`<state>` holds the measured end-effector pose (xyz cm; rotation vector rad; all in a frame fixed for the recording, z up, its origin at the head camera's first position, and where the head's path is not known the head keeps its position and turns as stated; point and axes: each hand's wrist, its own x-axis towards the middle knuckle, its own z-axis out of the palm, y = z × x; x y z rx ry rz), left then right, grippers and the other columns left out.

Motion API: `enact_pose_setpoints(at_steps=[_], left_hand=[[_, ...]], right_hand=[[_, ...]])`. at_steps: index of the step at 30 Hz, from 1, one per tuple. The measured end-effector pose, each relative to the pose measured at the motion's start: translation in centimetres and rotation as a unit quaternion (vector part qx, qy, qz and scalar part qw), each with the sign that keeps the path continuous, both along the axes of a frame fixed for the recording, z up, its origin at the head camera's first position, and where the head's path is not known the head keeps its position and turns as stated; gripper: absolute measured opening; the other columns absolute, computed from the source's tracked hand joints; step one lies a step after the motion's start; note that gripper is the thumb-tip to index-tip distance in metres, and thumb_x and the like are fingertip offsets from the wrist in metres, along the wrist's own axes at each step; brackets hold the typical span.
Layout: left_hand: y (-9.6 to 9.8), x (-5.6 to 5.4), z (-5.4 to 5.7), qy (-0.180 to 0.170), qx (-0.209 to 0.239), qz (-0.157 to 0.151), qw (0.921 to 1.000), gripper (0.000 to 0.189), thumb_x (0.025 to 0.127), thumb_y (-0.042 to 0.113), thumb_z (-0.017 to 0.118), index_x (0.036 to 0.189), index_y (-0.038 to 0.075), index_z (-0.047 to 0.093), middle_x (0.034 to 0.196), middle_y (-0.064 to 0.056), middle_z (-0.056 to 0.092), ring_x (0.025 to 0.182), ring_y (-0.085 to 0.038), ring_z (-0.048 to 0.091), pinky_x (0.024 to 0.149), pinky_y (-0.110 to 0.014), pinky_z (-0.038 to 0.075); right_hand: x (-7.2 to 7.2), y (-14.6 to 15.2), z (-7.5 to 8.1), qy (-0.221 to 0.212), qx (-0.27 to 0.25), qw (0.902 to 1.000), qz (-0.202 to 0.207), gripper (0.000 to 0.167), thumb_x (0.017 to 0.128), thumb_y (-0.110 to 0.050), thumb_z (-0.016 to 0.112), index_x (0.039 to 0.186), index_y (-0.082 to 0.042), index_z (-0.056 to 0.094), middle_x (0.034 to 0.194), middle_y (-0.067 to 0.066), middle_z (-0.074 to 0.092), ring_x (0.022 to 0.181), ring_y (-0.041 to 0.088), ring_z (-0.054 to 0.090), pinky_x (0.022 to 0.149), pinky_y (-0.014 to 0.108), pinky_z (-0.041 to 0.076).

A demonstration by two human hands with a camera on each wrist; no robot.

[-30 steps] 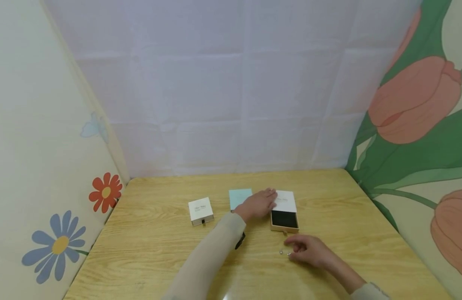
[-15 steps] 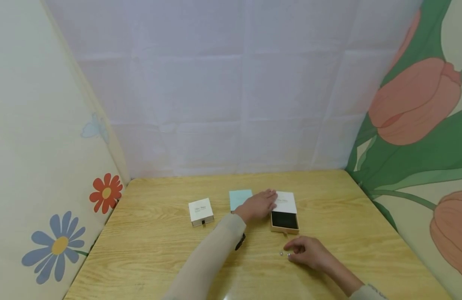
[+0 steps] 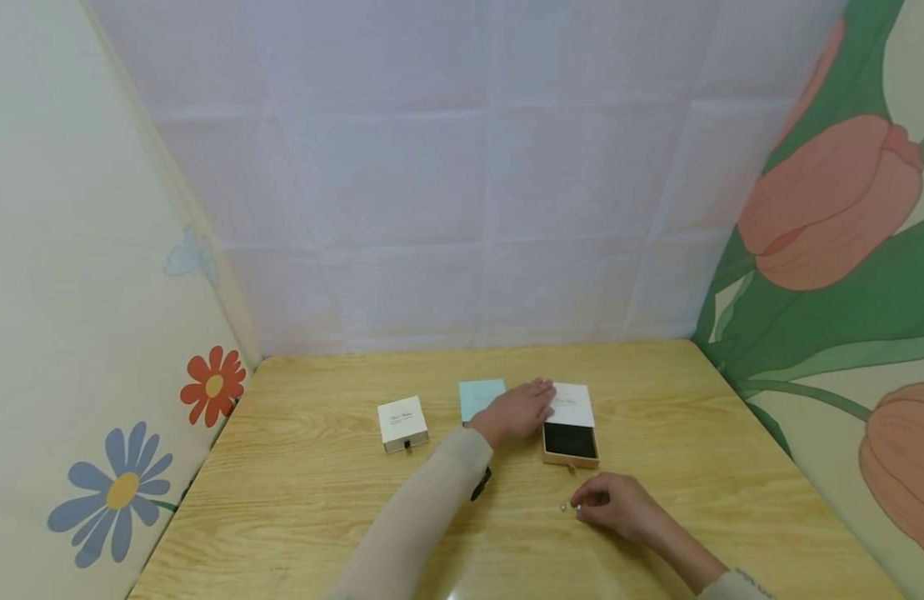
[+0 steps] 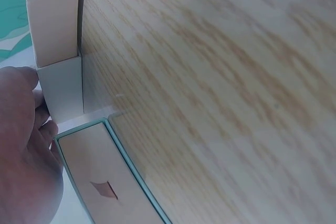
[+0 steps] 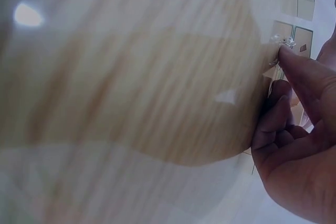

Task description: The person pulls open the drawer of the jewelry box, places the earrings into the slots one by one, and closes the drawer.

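Note:
My left hand (image 3: 517, 410) rests with straight fingers on the left edge of a white jewelry box sleeve (image 3: 574, 406). From that sleeve a beige drawer (image 3: 570, 460) with a black lining stands pulled out toward me; its side also shows in the left wrist view. Nearer the front, my right hand (image 3: 617, 504) pinches a tiny sparkling stud (image 3: 578, 507) between thumb and index finger, just above the tabletop. A second small shiny stud (image 3: 562, 507) lies on the table to its left. In the right wrist view, sparkle (image 5: 287, 42) shows at the fingertip; its exact shape is unclear.
Partly behind my left wrist lies a light blue box (image 3: 480, 396), its beige drawer front (image 4: 113, 177) visible in the left wrist view. Farther left sits a closed white box (image 3: 402, 419) with a black tab. The wooden table (image 3: 297, 492) meets walls at back and sides.
The right index finger has come down toward the thumb, closing onto the stud. My left hand, the boxes and the drawer hold their places.

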<state>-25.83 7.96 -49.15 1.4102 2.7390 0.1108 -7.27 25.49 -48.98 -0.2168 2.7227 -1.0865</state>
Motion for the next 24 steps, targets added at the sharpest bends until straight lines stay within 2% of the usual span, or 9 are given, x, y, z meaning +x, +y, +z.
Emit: enact_pose_setpoints(at_steps=[4, 10, 18, 20, 24], left_hand=[[0.00, 0.04, -0.03, 0.003, -0.005, 0.000, 1.0000, 0.055, 0.113, 0.036, 0.025, 0.162, 0.012, 0.023, 0.169, -0.001, 0.020, 0.156, -0.016, 0.015, 0.126, -0.026, 0.014], [0.01, 0.18, -0.06, -0.002, -0.005, 0.002, 1.0000, 0.055, 0.113, 0.037, 0.025, 0.162, 0.012, 0.023, 0.169, -0.001, 0.020, 0.156, -0.016, 0.014, 0.126, -0.026, 0.013], [-0.05, 0.20, 0.02, 0.001, -0.005, 0.003, 1.0000, 0.055, 0.113, 0.037, 0.024, 0.162, 0.013, 0.022, 0.169, 0.000, 0.019, 0.156, -0.016, 0.014, 0.126, -0.026, 0.013], [-0.06, 0.16, 0.01, 0.005, -0.006, 0.000, 1.0000, 0.055, 0.113, 0.037, 0.024, 0.162, 0.013, 0.022, 0.169, -0.001, 0.019, 0.156, -0.017, 0.014, 0.126, -0.027, 0.014], [-0.03, 0.10, -0.05, 0.015, -0.007, -0.006, 0.9998, 0.055, 0.113, 0.036, 0.025, 0.162, 0.011, 0.023, 0.168, -0.002, 0.020, 0.156, -0.018, 0.015, 0.126, -0.028, 0.015]], right_hand=[[0.06, -0.10, 0.04, 0.003, 0.002, 1.0000, 0.000, 0.009, 0.086, -0.013, 0.079, 0.095, -0.013, 0.076, 0.085, -0.005, 0.066, 0.076, 0.007, 0.057, 0.065, 0.022, 0.048], [0.10, -0.22, 0.09, 0.008, 0.015, 0.9996, -0.021, 0.008, 0.087, -0.013, 0.078, 0.094, -0.013, 0.076, 0.085, -0.005, 0.067, 0.079, 0.012, 0.059, 0.067, 0.023, 0.049], [-0.07, -0.37, 0.54, 0.024, 0.031, 0.9979, -0.051, 0.011, 0.088, -0.014, 0.076, 0.099, -0.012, 0.077, 0.094, -0.003, 0.073, 0.088, 0.015, 0.066, 0.081, 0.039, 0.057], [-0.10, -0.41, 0.67, 0.035, 0.028, 0.9977, -0.050, 0.012, 0.088, -0.012, 0.075, 0.100, -0.011, 0.077, 0.095, -0.002, 0.073, 0.087, 0.015, 0.066, 0.080, 0.037, 0.058], [-0.30, -0.57, 0.88, 0.055, 0.020, 0.9968, -0.054, 0.013, 0.088, -0.010, 0.074, 0.101, -0.008, 0.076, 0.091, -0.002, 0.072, 0.083, 0.013, 0.063, 0.071, 0.026, 0.054]])
